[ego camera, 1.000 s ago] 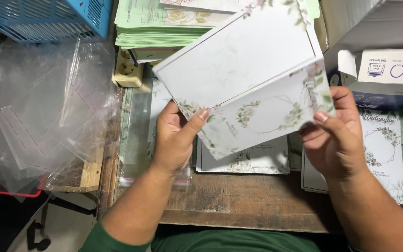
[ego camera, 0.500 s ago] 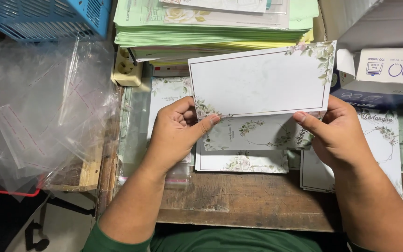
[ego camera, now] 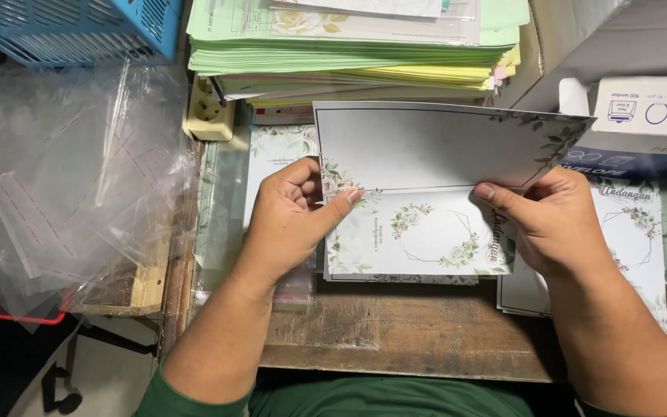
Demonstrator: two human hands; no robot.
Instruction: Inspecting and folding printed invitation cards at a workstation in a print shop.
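Head view: a floral-bordered card (ego camera: 426, 147) is held above the near middle of the wooden table (ego camera: 395, 332), its upper flap raised and its lower panel (ego camera: 426, 235), printed with a wreath, lying flat. Left hand (ego camera: 295, 220) pinches the fold line at the card's left end, thumb on top. Right hand (ego camera: 553, 224) grips the right end the same way, thumb pressed along the crease. Judged from this, the fold is formed but not pressed shut; the flap stands open.

More printed cards (ego camera: 634, 232) lie flat under and to the right of the held one. Loose clear plastic sleeves (ego camera: 71, 177) are heaped at the left. At the far side stands a tall stack of green and yellow paper (ego camera: 349, 58), with a cream power socket (ego camera: 208, 116) at its left foot and a blue basket (ego camera: 79, 27) at far left. A white and blue envelope box (ego camera: 642, 116) sits far right. Surface is worn, bare wood at the near edge.
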